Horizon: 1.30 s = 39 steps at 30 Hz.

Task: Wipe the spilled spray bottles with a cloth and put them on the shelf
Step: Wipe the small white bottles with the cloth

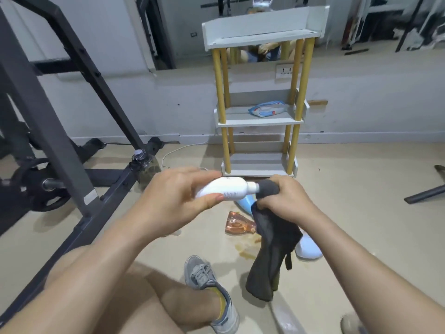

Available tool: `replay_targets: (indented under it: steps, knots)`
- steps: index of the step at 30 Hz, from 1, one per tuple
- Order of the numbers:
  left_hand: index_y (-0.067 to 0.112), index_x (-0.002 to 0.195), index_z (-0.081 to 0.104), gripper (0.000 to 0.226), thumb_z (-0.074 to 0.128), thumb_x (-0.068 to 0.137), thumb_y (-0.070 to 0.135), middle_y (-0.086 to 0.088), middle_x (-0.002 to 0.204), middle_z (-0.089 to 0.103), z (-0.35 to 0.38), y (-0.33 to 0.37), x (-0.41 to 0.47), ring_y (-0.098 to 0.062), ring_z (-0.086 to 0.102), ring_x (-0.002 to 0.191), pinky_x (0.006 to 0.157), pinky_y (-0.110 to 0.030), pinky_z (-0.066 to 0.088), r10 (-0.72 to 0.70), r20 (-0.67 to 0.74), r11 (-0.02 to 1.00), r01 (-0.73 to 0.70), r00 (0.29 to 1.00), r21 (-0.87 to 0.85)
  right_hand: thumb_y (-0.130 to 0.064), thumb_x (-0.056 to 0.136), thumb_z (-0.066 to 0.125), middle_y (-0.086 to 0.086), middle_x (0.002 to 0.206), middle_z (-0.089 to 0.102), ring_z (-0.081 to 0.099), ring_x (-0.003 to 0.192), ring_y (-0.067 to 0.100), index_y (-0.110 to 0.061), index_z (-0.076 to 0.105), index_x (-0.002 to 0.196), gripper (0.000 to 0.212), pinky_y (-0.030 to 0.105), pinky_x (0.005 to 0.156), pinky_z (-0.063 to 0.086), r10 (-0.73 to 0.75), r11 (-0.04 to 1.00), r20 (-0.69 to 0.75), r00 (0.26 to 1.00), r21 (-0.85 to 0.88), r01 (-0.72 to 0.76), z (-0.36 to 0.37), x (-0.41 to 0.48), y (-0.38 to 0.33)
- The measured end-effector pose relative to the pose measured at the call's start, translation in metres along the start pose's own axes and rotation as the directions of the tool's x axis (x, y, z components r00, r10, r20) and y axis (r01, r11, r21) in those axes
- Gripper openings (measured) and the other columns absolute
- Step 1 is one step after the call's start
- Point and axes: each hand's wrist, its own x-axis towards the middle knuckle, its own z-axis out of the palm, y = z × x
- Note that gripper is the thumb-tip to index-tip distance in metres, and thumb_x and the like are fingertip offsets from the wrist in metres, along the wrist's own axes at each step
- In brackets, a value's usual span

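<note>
floor (361, 189): spill (245, 251) by shelf (255, 122).
step: left hand (168, 196) grips bottle (226, 189), right hand (286, 196) grips cloth (274, 249), wiping cap (252, 186).
next: i'd shelve it.

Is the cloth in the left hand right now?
No, the right hand grips the dark cloth over the cap end of the white bottle, which the left hand holds by its body.

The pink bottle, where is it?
In the head view, the pink bottle lies on the floor just left of the hanging dark cloth, in front of the shelf.
</note>
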Motion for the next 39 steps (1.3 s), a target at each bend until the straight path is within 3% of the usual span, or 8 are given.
replay_targets:
  steps: [2,5,7,11,18,25,31,39]
  knots:
    - [0.046,0.117,0.061,0.034,0.065,0.084,0.050,0.024,0.084,0.063,-0.014,-0.010,-0.004,0.003,0.056,0.073,0.062,-0.010,0.037,-0.090,-0.086,0.992,0.082,0.992,-0.093,-0.008,0.080,0.066,0.003,0.073,0.064,0.061,0.073,0.020,-0.015,0.062,0.076,0.009,0.028,0.062,0.047,0.180,0.885,0.039,0.983,0.430,-0.179,-0.001,0.002,-0.003]
    - [0.054,0.115,0.057,0.031,0.067,0.087,0.044,0.022,0.089,0.067,-0.026,-0.023,0.003,-0.005,0.059,0.078,0.070,-0.026,0.049,-0.184,-0.057,0.979,0.178,0.981,-0.098,-0.007,0.088,0.057,0.011,0.080,0.068,0.066,0.073,0.025,-0.006,0.062,0.097,0.010,0.031,0.062,0.053,0.295,0.330,0.173,0.940,0.904,-0.270,0.009,0.008,-0.012]
    - [0.049,0.109,0.065,0.021,0.064,0.089,0.044,0.014,0.083,0.069,-0.029,-0.031,0.016,-0.011,0.063,0.074,0.072,-0.039,0.054,-0.216,0.016,0.967,0.216,0.976,-0.136,-0.011,0.092,0.056,0.017,0.096,0.071,0.070,0.086,0.029,0.001,0.062,0.110,0.023,0.034,0.070,0.059,0.259,-0.028,0.225,0.939,0.974,-0.225,0.022,0.019,-0.028]
    - [0.044,0.104,0.065,0.020,0.069,0.085,0.042,0.012,0.084,0.069,-0.018,-0.054,0.047,-0.010,0.061,0.075,0.074,-0.036,0.052,-0.182,0.243,0.961,0.224,0.953,-0.161,-0.029,0.097,0.056,0.009,0.079,0.070,0.068,0.071,0.017,-0.003,0.066,0.097,0.027,0.022,0.058,0.056,0.248,-0.248,0.205,0.947,0.958,-0.142,0.051,0.048,-0.071]
    - [0.031,0.114,0.046,0.032,0.059,0.087,0.040,0.006,0.080,0.060,0.055,-0.136,0.058,-0.022,0.055,0.077,0.071,-0.038,0.047,-0.240,0.378,0.971,0.223,0.894,0.088,-0.033,0.101,0.049,0.024,0.078,0.064,0.061,0.068,0.031,-0.003,0.060,0.109,0.032,0.034,0.054,0.053,0.191,0.282,0.145,0.971,0.939,-0.196,0.140,0.100,-0.054]
    - [0.036,0.095,0.038,0.032,0.062,0.076,0.047,0.003,0.070,0.056,0.182,-0.209,0.026,-0.016,0.057,0.071,0.064,-0.041,0.045,-0.439,0.534,0.780,0.601,0.723,-0.173,-0.018,0.087,0.072,0.000,0.088,0.071,0.069,0.082,0.016,-0.015,0.061,0.104,0.021,0.029,0.066,0.055,0.035,0.801,0.220,0.975,0.577,-0.159,0.214,0.167,0.040]
    - [0.040,0.102,0.067,0.027,0.059,0.076,0.034,0.010,0.088,0.065,0.222,-0.269,0.033,-0.007,0.061,0.081,0.075,-0.024,0.054,-0.613,0.445,0.473,0.755,0.653,-0.454,-0.014,0.085,0.070,-0.027,0.079,0.062,0.058,0.074,-0.008,-0.029,0.057,0.094,0.022,0.006,0.065,0.042,-0.109,0.966,0.588,0.802,0.252,-0.054,0.243,0.210,0.097]
    - [0.029,0.091,0.078,0.009,0.073,0.083,0.027,0.022,0.079,0.070,0.272,-0.287,0.023,0.003,0.064,0.079,0.081,-0.015,0.049,-0.689,0.437,0.510,0.815,0.578,-0.273,-0.036,0.088,0.064,-0.009,0.089,0.066,0.062,0.088,0.012,-0.031,0.057,0.103,0.018,0.033,0.081,0.051,-0.022,0.995,0.743,0.668,0.083,-0.060,0.276,0.216,0.143]
